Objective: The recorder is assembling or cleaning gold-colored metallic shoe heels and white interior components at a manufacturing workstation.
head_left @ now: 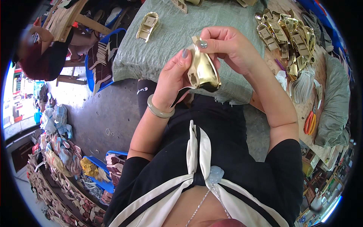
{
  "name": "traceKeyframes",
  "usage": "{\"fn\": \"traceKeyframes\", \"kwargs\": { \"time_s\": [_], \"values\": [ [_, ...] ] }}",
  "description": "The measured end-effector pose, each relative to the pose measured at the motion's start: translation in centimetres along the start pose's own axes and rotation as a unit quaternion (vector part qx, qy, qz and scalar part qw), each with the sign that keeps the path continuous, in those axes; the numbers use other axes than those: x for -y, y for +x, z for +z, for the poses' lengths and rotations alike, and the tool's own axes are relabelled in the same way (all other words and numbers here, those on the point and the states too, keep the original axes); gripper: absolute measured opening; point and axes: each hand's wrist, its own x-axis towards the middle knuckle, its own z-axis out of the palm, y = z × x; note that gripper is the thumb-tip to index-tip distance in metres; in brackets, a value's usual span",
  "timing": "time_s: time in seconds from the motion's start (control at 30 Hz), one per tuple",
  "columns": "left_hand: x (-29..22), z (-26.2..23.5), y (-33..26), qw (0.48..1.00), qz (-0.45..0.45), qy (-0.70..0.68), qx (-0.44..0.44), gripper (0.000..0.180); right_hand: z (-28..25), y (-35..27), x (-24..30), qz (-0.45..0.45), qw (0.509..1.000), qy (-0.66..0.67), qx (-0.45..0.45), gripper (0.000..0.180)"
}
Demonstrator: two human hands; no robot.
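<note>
Above my lap, at the edge of the green cloth-covered work surface [170,49], both hands hold a gold shoe heel [207,72]. It is shiny and curved, with a pale beige face. My left hand [174,77] is closed round its left side, thumb on top. A thin dark strip with a pale edge sticks out below that palm; whether it joins the heel is hidden. At the heel's upper end, my right hand [230,47] pinches a narrow tab between thumb and fingers. Another gold-and-beige heel [147,26] lies on the cloth at the far left.
Right of the cloth, a wooden bench [298,136] bears a pile of gold heels [285,34], fanned white strips [301,86] and orange-handled pliers [311,122]. A blue bin [90,72] of shoe parts stands at left, near another person [41,56]. Racks of shoe parts [56,196] fill the lower left.
</note>
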Motion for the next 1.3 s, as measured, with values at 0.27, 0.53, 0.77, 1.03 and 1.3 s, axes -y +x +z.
{"fn": "traceKeyframes", "kwargs": {
  "time_s": [0.27, 0.53, 0.77, 1.03, 1.3],
  "values": [
    [-0.5, 0.3, 0.5, 0.952, 0.097, 0.238, -0.163, 0.027, 0.2, 0.5, -1.3, -0.045, 0.992, -0.115, -0.03, 0.029],
    [-0.5, 0.2, 0.6, 0.974, 0.041, 0.119, -0.189, 0.023, -0.3, 0.8, -1.4, 0.05, 0.998, 0.017, -0.038, 0.034],
    [-0.5, -0.6, 0.8, 0.974, 0.073, 0.075, -0.2, 0.028, 1.4, 0.3, -1.0, -0.048, 0.993, -0.101, -0.043, 0.053],
    [-1.2, -0.8, 0.8, 0.983, 0.038, 0.072, -0.167, 0.037, 0.9, 1.2, -1.9, -0.007, 0.993, 0.092, -0.068, 0.029],
    [-2.1, -0.5, -0.5, 0.991, 0.113, -0.057, -0.032, 0.08, 0.6, 0.6, -0.9, -0.073, 0.979, 0.176, -0.079, 0.018]
  ]
}}
